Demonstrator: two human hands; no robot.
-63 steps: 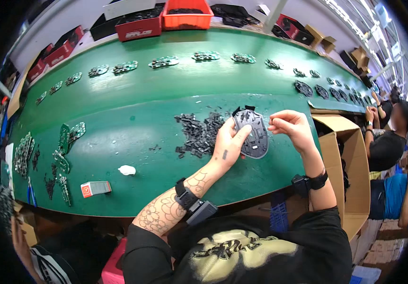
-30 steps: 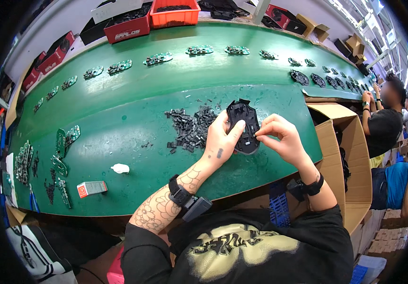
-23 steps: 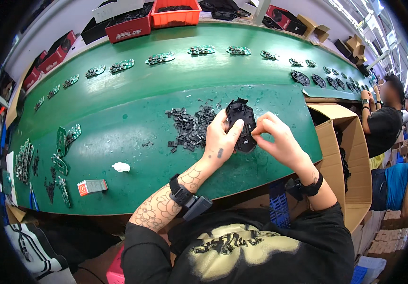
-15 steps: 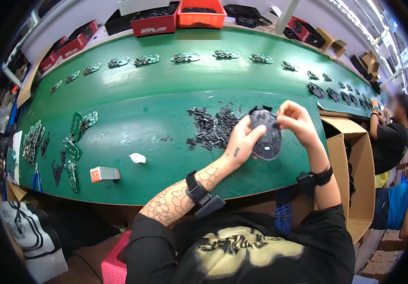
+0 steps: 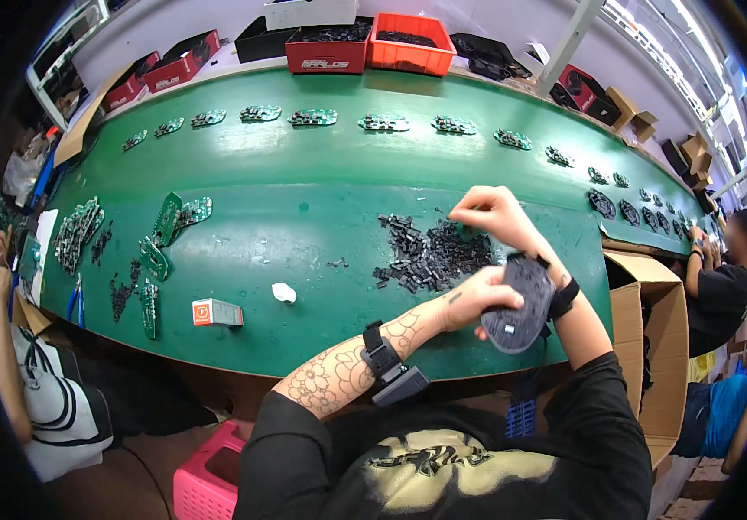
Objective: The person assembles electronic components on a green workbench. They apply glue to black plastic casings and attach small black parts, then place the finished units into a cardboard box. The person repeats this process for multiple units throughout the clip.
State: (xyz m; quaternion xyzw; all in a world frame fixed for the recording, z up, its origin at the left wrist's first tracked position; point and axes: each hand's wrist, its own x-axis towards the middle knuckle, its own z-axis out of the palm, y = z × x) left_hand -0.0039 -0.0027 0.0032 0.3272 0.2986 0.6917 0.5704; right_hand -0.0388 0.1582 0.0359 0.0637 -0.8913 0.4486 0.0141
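Note:
My left hand [image 5: 486, 299] grips a black oval plastic shell [image 5: 521, 308], thumb across its face; a small pale rectangle shows near its lower end. My right hand [image 5: 495, 217] is above the far right side of a heap of small black plastic pieces [image 5: 425, 256]. Its fingers are bent together, pointing left; whatever may be between their tips is hidden. My right wrist lies behind the shell's right edge.
Green circuit boards [image 5: 313, 117] line the belt at the back. More boards [image 5: 79, 236] lie at left, with a small box [image 5: 217, 313] and a white lump [image 5: 283, 293] nearer me. A cardboard box [image 5: 651, 347] stands right; co-workers sit on both sides.
My right hand has left the shell and moved over the heap. My left hand has brought the shell down and nearer my body. The view has shifted; a co-worker's arm shows at left.

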